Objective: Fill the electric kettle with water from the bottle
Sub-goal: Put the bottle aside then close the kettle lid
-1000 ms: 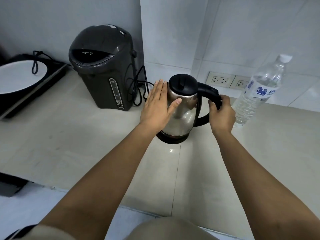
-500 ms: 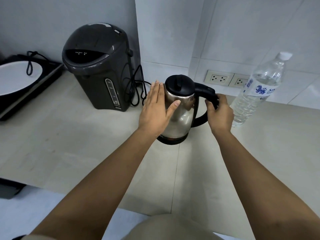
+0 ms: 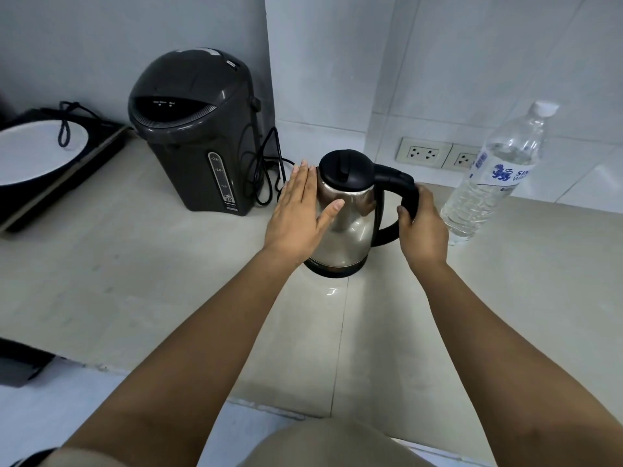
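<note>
A steel electric kettle (image 3: 350, 227) with a black lid and black handle stands upright on its base in the middle of the counter. Its lid is down. My left hand (image 3: 298, 214) lies flat against the kettle's left side, fingers straight and together, thumb across the steel front. My right hand (image 3: 423, 227) is wrapped around the black handle on the right. A clear plastic water bottle (image 3: 495, 176) with a white cap and a blue label stands upright just right of my right hand, cap on, mostly full.
A dark grey thermo pot (image 3: 195, 129) stands back left with its black cord (image 3: 266, 170) coiled beside the kettle. A black cooker with a white plate (image 3: 30, 153) sits at far left. Wall sockets (image 3: 435, 153) are behind the kettle. The beige counter (image 3: 135, 281) ends at its front edge below.
Both hands keep their hold on the kettle. The view has shifted slightly; the kettle stays upright on its base.
</note>
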{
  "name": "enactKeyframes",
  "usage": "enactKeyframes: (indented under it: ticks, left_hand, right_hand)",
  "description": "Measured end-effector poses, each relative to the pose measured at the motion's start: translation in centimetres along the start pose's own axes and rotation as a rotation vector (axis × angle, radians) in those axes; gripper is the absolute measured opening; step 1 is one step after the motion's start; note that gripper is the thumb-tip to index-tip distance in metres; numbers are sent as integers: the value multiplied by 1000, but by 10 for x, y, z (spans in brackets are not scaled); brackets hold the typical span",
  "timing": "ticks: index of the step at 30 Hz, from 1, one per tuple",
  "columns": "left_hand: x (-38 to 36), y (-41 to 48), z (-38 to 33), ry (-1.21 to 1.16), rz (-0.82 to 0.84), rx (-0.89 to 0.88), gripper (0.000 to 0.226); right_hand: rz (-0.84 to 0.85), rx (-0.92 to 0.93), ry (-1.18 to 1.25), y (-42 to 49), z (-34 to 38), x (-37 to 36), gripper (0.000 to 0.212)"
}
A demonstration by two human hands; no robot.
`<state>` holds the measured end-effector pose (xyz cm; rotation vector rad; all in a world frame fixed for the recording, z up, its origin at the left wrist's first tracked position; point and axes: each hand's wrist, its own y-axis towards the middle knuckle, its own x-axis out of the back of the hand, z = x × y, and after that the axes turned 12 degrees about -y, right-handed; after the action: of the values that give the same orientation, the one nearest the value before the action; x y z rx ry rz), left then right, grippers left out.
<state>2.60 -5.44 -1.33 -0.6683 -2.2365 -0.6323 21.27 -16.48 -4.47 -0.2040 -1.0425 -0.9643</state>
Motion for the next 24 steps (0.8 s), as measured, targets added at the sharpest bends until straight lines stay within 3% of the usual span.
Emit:
enactKeyframes:
  ticks: [5,16,24]
  left_hand:
    - [1,-2,-6,-34,-10,36,82]
    - [1,1,-36,94,-41,-137,78]
    - [-4,9,-43,199,29,-118,79]
  right_hand:
    - [29,38,-83,-7,-1,5,61]
    - [-39,280,-185,-14,18,27,57]
    - [-35,291,-332,-11,22,30,57]
